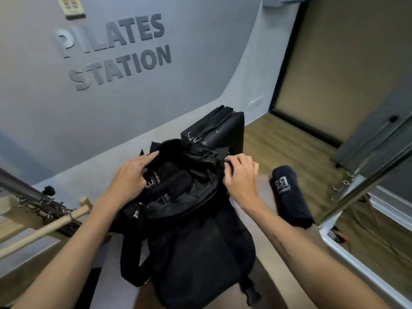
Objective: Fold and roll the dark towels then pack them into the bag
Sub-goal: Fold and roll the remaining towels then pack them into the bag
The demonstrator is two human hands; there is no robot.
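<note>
A black backpack point(196, 253) stands upright in the middle with its top open. Inside the mouth lie rolled dark towels point(172, 186) with white printed logos, packed side by side. My left hand point(131, 175) grips the left rim of the bag's opening and pulls it wide. My right hand point(239, 175) pinches the right rim of the opening. One more rolled dark towel point(292, 197) with a white logo lies on the surface just to the right of the bag, apart from both hands.
A black padded box point(223, 130) stands right behind the bag. A wooden bar point(44, 230) and metal springs point(38, 204) lie at the left. A metal frame rail point(367, 181) runs along the right, with wooden floor point(278, 141) beyond.
</note>
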